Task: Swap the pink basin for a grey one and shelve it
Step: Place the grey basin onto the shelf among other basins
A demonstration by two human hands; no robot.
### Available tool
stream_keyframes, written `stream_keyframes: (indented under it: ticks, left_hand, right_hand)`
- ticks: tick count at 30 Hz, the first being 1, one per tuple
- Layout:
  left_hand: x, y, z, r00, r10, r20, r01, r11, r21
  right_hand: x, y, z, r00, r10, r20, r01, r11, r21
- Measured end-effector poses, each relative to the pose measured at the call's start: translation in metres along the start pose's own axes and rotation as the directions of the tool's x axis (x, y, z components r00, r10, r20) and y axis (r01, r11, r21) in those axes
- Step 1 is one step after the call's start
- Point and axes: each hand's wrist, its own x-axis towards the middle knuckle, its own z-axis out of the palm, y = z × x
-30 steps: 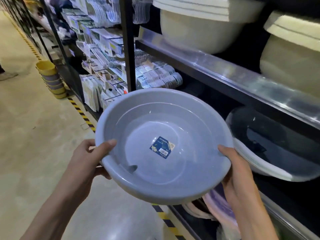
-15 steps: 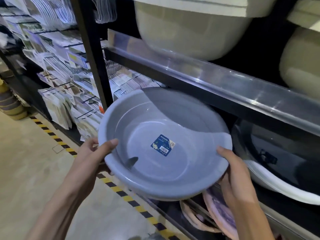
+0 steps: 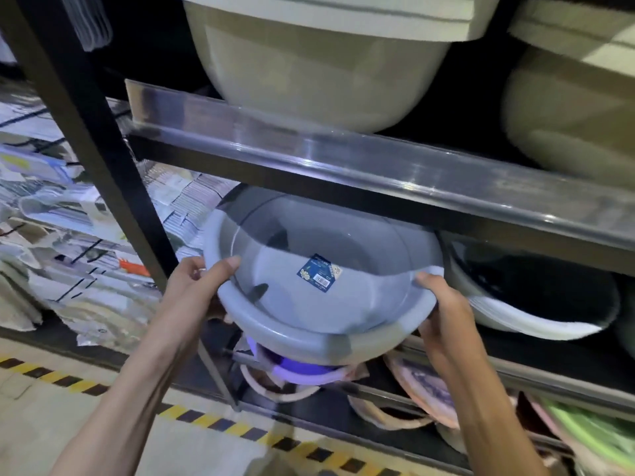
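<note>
— What changed?
— A second ago I held the grey basin [image 3: 319, 280] out in the aisle; now its far half sits under the shelf edge [image 3: 378, 166].
— Grip?
— Left hand [image 3: 199, 283] and right hand [image 3: 443, 304] clamp opposite rims, thumbs over, nearly shelved

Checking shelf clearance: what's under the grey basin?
Under the grey basin: a purple basin rim and pink basins on the lower shelf. Their insides are hidden.

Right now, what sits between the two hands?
In the head view, the grey basin spans the gap: left hand and right hand each hold its rim, blue label inside.
</note>
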Motion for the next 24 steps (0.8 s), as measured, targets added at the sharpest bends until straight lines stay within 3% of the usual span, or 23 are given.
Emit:
stream_keyframes:
  ticks: [9,14,24]
  left_hand:
    - [0.055,0.003,0.013,0.991,-0.006,0.131,0.009,1.000,-0.027]
    - [0.076,0.001,0.020,0.990,-0.002,0.138,0.008,0.999,-0.041]
    - [0.101,-0.007,0.024,0.988,-0.020,0.151,0.025,0.999,-0.032]
  right_hand:
    - [0.023,0.000,0.016,0.993,-0.039,-0.110,0.044,0.998,0.040]
    - [0.043,0.000,0.024,0.978,0.033,-0.205,-0.004,0.990,0.142]
    - [0.064,0.005,0.035,0.983,0.012,-0.186,0.021,0.984,0.175]
